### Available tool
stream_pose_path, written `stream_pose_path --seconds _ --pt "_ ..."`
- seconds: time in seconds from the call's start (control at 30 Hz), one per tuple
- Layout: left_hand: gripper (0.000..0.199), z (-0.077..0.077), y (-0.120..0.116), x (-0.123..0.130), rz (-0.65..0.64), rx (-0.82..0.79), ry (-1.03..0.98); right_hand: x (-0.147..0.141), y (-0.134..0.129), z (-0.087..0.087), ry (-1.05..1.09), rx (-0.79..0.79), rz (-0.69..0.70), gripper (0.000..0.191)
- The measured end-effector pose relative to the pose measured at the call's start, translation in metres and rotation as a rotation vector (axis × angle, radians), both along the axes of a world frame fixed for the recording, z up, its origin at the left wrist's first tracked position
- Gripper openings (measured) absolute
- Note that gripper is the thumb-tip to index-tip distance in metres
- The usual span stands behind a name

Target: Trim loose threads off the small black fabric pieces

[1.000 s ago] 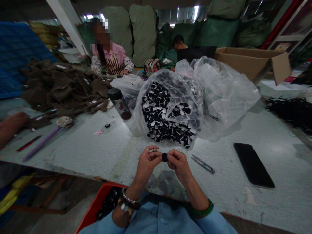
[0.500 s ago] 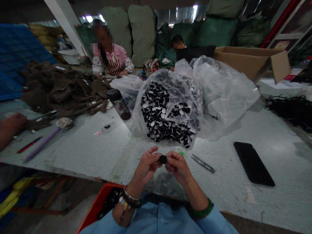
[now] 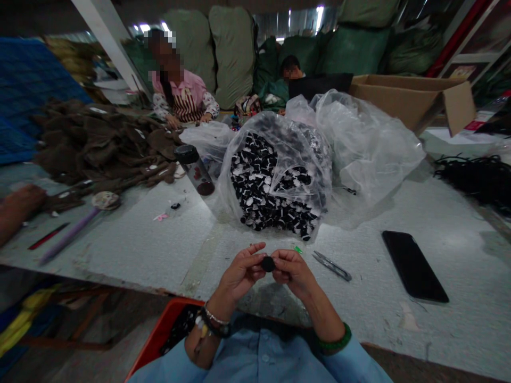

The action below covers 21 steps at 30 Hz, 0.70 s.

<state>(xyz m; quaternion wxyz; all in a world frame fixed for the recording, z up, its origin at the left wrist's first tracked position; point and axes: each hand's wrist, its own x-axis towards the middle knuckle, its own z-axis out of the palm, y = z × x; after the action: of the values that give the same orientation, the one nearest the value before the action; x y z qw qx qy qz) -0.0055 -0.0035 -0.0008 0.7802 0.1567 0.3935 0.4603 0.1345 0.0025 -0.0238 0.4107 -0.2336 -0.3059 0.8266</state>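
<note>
Between my two hands, just above the table's near edge, is a small round black fabric piece (image 3: 268, 264). My left hand (image 3: 244, 268) pinches its left side between thumb and fingers. On the other side, the fingertips of my right hand (image 3: 290, 268) grip it too. Beyond my hands lies an open clear plastic bag (image 3: 227, 186) full of small black pieces with white parts (image 3: 263, 186). Thread snips (image 3: 332, 266) rest on the table to the right of my right hand, and a tiny green scrap (image 3: 298, 249) lies near its fingers.
A black phone (image 3: 415, 266) lies at right. Left of the bag stands a dark-lidded bottle (image 3: 195, 170). Brown fabric pieces (image 3: 107, 143) are heaped at left, near another person's hand (image 3: 26, 205). A red bin (image 3: 159, 324) sits below the table edge. Two people sit across.
The black piece has turned slightly and shows a rounder face; both my hands still hold it. The person across has shifted an arm.
</note>
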Motion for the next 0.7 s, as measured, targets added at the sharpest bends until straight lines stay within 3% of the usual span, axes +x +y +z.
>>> stream_pose_path --seconds 0.23,0.37,0.57,0.7 --pt "0.031 0.0001 -0.0025 0.0010 -0.012 0.023 -0.029 0.0002 0.0007 0.0010 -0.045 -0.012 -0.077 0.015" --pt "0.037 -0.0012 -0.0032 0.0012 -0.006 0.062 -0.001 -0.0015 -0.0018 0.0021 -0.058 -0.010 -0.131 0.015" --pt "0.039 -0.0016 -0.0023 0.0033 0.032 0.167 0.078 -0.0012 -0.0055 0.0040 0.122 -0.175 0.058 0.017" --pt "0.034 0.0012 -0.0022 0.0030 0.052 0.290 0.221 -0.0004 -0.0068 0.0039 0.148 -0.228 0.077 0.014"
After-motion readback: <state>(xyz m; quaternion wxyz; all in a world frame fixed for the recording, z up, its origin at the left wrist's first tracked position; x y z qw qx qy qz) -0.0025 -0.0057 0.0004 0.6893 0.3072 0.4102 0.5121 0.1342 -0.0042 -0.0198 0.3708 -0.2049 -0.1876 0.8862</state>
